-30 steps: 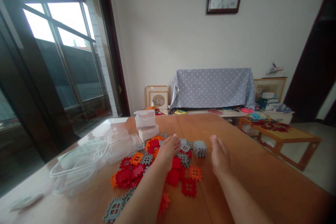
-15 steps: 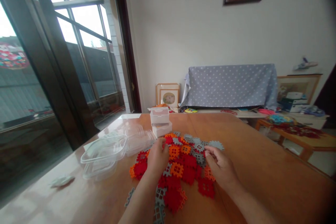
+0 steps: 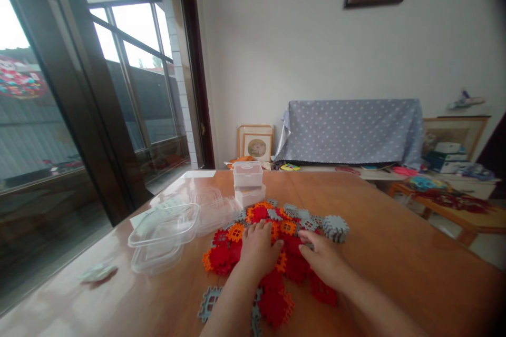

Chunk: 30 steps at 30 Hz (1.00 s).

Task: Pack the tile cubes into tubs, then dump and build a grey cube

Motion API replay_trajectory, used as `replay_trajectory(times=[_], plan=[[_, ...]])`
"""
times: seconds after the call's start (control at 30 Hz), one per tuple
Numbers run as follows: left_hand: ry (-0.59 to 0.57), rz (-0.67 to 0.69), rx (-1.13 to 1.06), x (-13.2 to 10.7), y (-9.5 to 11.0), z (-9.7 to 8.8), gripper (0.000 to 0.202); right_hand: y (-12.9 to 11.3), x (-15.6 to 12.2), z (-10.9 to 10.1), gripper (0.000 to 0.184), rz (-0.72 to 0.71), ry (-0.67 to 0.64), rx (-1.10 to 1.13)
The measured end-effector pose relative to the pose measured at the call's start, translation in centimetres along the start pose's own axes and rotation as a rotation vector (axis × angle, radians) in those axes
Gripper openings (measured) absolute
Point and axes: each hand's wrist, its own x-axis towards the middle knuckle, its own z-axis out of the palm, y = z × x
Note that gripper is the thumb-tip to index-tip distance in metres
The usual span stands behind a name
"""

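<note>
A pile of flat red, orange and grey interlocking plastic tiles [image 3: 290, 226] lies spread on the wooden table [image 3: 395, 263]. My left hand [image 3: 259, 247] rests palm down on the middle of the pile with its fingers stretched forward. Just right of it, my right hand [image 3: 322, 258] also lies on the tiles, fingers pointing left and slightly curled. A grey cube [image 3: 336, 228] built from tiles sits at the pile's right edge. Neither hand visibly grips a tile.
Clear plastic containers [image 3: 166, 231] and lids lie left of the pile. Two small white lidded boxes [image 3: 248, 183] stand stacked behind it. A loose grey tile [image 3: 208, 303] lies near the front. Big windows are on the left; a low table [image 3: 450, 205] stands at the right.
Both hands have drawn closer together on the pile; the left hand shifted right and flattened onto the tiles. The camera has tilted slightly.
</note>
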Motion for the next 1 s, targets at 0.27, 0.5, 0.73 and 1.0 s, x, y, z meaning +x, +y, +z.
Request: replay_trajectory(times=[0.27,0.5,0.73,1.0], plan=[[0.123,-0.067,0.255,1.3,-0.9,-1.5,0.026,-0.6,1.3,1.1,0.037,0.038,0.010,0.037],[0.227,-0.307,0.408,1.9,-2.7,-4.2,0.028,0.0,1.6,0.9,0.040,0.039,0.005,0.034],[0.247,-0.413,0.482,2.4,-2.8,-5.2,0.043,1.0,2.0,0.2,0.043,0.012,-0.043,-0.099],[0.238,-0.381,0.490,2.3,-2.7,-4.7,0.043,1.0,2.3,-0.5,0.046,0.049,-0.002,-0.090]])
